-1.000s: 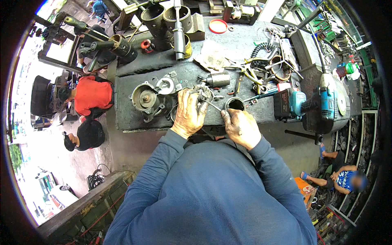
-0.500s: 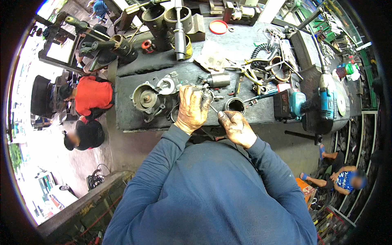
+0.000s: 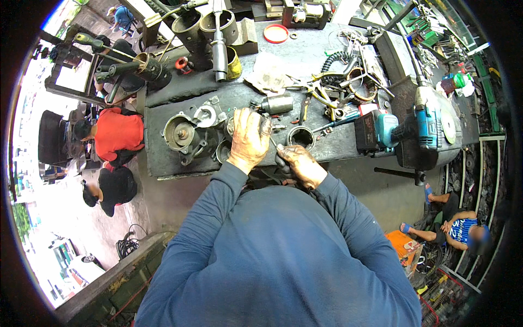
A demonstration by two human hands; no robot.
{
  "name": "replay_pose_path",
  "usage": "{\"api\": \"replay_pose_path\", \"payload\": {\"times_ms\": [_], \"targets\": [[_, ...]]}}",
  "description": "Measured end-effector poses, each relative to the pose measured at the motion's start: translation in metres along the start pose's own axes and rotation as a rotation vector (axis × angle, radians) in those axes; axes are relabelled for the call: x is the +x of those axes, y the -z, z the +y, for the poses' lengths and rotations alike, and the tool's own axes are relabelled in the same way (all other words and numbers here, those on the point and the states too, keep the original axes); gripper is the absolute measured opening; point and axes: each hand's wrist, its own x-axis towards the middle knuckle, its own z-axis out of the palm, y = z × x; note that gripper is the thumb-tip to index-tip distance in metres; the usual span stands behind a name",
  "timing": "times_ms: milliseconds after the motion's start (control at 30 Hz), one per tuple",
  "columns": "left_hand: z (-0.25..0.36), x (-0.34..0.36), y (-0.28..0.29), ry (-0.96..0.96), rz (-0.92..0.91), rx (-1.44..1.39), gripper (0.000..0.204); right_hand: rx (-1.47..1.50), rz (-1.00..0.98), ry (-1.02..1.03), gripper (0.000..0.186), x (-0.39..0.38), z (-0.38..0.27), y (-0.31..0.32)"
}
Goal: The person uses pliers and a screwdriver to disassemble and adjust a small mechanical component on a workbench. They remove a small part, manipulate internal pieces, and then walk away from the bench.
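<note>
Near the bench's front edge, my left hand (image 3: 249,139) is closed, its fingers curled over and its thumb pressed in. Whatever it grips is mostly hidden behind the fingers. My right hand (image 3: 301,164), fingers dark with grease, is closed around a thin metal rod-like tool (image 3: 273,141) whose tip points up toward my left hand. A round metal housing (image 3: 180,133) lies to the left of my hands. Beyond them rests a cylindrical motor-like part (image 3: 277,104). Just above my right hand stands an open metal cylinder (image 3: 300,138).
A teal cordless impact wrench (image 3: 430,128) lies on the right. Pliers (image 3: 325,97), a coiled black cable (image 3: 333,76) and a red lid (image 3: 276,34) are on the bench (image 3: 218,87). Metal pots (image 3: 220,27) stand at the back. Other people sit left and right.
The view has shifted, so the bench sits further left in it. My left hand's fingers have changed position, and the metal part seen beside their tips is now hidden. My right hand still grips the rod.
</note>
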Motion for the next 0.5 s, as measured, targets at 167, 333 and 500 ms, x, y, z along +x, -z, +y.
{"api": "replay_pose_path", "payload": {"times_ms": [167,333,500], "targets": [[0.0,-0.002,-0.008,0.091,-0.001,-0.004,0.036,0.238,-0.125,-0.137,0.045,0.01,0.007,0.009],[-0.001,-0.001,-0.015,0.277,0.005,-0.056,0.04,0.123,0.001,-0.116,0.046,0.013,-0.001,-0.004],[-0.012,-0.016,-0.017,0.562,0.045,-0.304,0.049,-0.876,0.088,0.63,0.048,-0.01,0.0,0.032]]}}
